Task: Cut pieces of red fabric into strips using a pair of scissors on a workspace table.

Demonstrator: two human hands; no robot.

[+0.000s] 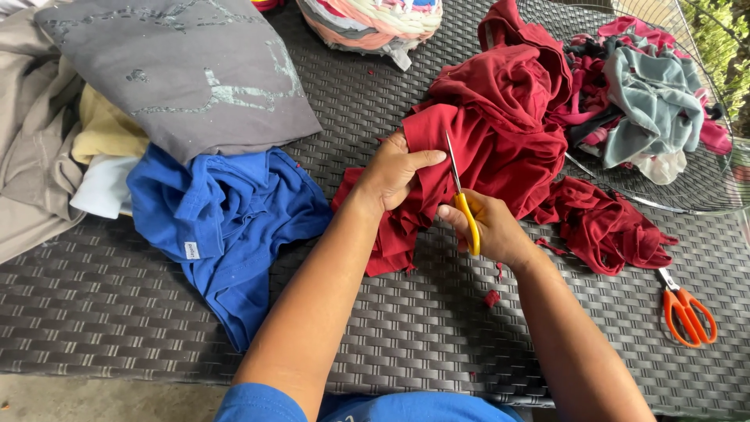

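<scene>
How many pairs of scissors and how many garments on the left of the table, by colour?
Yellow-handled scissors in right hand: 1
Orange-handled scissors: 1
Grey garment: 1
Blue garment: 1
Yellow garment: 1
White garment: 1
Total: 6

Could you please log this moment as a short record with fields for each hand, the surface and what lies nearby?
left hand: grips the dark red cloth garment
right hand: works the yellow-handled scissors, blades at the cloth
surface: dark woven wicker table
nearby: crumpled blue shirt, grey printed shirt, orange-handled scissors, round wire basket of cloth scraps
</scene>
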